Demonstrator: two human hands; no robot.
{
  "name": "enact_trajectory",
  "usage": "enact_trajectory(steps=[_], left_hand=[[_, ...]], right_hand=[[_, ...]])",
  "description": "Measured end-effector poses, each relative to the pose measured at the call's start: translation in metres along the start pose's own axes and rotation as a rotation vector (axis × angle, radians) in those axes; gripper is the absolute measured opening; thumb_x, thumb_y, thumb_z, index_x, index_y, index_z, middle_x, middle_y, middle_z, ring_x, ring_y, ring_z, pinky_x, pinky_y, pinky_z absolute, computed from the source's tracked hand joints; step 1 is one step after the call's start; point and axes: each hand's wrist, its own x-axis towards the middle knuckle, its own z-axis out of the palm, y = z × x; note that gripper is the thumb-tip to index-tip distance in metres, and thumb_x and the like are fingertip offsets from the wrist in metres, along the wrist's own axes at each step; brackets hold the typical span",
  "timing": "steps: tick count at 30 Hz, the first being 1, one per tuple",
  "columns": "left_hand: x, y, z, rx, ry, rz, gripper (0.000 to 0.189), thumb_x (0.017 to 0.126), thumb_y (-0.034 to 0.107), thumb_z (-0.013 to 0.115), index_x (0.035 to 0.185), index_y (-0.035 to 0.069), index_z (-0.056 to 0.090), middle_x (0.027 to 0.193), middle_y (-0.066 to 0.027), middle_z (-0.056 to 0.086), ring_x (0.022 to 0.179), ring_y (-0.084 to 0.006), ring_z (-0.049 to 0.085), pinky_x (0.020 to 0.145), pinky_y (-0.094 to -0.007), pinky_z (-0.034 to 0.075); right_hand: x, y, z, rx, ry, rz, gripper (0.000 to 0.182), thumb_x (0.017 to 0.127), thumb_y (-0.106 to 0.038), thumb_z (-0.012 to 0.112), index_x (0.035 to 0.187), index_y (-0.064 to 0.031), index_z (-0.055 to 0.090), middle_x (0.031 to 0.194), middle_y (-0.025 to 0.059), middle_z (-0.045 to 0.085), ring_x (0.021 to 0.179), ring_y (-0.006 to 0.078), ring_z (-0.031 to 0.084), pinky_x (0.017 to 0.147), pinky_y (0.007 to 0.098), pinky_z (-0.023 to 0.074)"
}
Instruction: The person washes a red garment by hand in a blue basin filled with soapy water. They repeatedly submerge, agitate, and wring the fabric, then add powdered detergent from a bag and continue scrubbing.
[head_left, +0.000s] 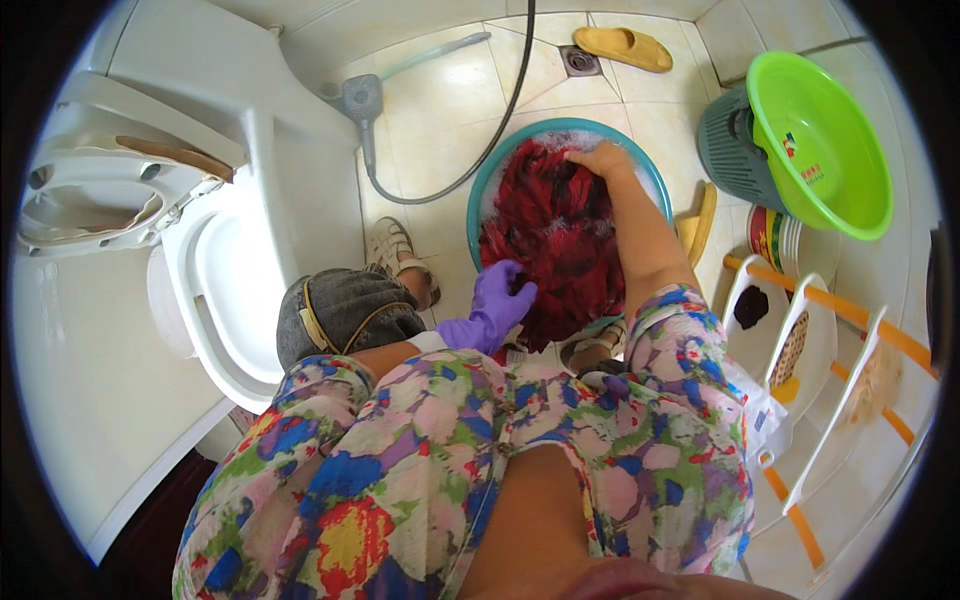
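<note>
A round teal plastic basin stands on the tiled floor before me, with sudsy water and a dark red wet cloth or garment heaped in it. My left hand wears a purple rubber glove and is at the near left rim beside the cloth, fingers curled and parted, with nothing seen in it. Bare, my right hand reaches to the far side of the basin, its fingers at the red cloth; the fingertips are partly hidden, so its hold is unclear. Part of the cloth hangs over the near rim.
A grey shower head and its hose lie left of the basin. Beyond are a floor drain and a yellow slipper. At right stand a green basin on a grey-green basket and a white-and-orange rack. A toilet is left.
</note>
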Motion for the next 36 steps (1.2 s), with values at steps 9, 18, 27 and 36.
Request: enact_trajectory(steps=[9,18,27,36], left_hand=[[0.033,-0.025,0.008,-1.159,-0.452,-1.005,0.083,0.08,0.067,0.06,0.139,0.014,0.036,0.134,-0.013,0.047,0.114,-0.0339,0.053,0.097,-0.0527,0.045],[0.031,-0.023,0.03,-1.324,-0.652,-0.885,0.108,0.073,0.087,0.039,0.149,0.012,0.025,0.148,-0.0141,0.036,0.13,-0.0381,0.042,0.105,-0.0574,0.035],[0.033,0.01,0.034,-1.276,-0.745,-0.113,0.076,0.091,0.067,0.037,0.149,0.02,0.027,0.153,-0.007,0.031,0.139,-0.0311,0.031,0.112,-0.0533,0.027],[0.038,0.133,-0.003,-1.879,-0.991,-0.331,0.066,0.093,0.062,0.034,0.142,0.017,0.04,0.147,-0.0088,0.041,0.134,-0.0302,0.039,0.113,-0.0518,0.029]], right_hand=[[-0.05,0.0,0.01,0.362,-0.069,-0.008,0.055,0.071,-0.034,0.071,0.11,0.0041,0.065,0.107,0.021,0.068,0.103,0.0315,0.065,0.09,0.0402,0.0496],[-0.203,0.025,-0.016,1.232,-0.045,-0.062,0.025,0.07,0.003,0.059,0.093,0.0016,0.068,0.079,0.0011,0.064,0.067,0.01,0.057,0.063,0.0245,0.0468],[-0.325,-0.028,-0.1,1.386,0.147,-0.2,0.025,0.07,0.012,0.051,0.087,0.0006,0.065,0.075,-0.0038,0.06,0.065,0.0046,0.051,0.061,0.0192,0.0405],[-0.413,-0.048,-0.175,1.32,0.385,-0.393,0.032,0.064,0.01,0.05,0.094,0.0063,0.061,0.078,0.0032,0.061,0.067,0.009,0.054,0.066,0.0193,0.0413]])
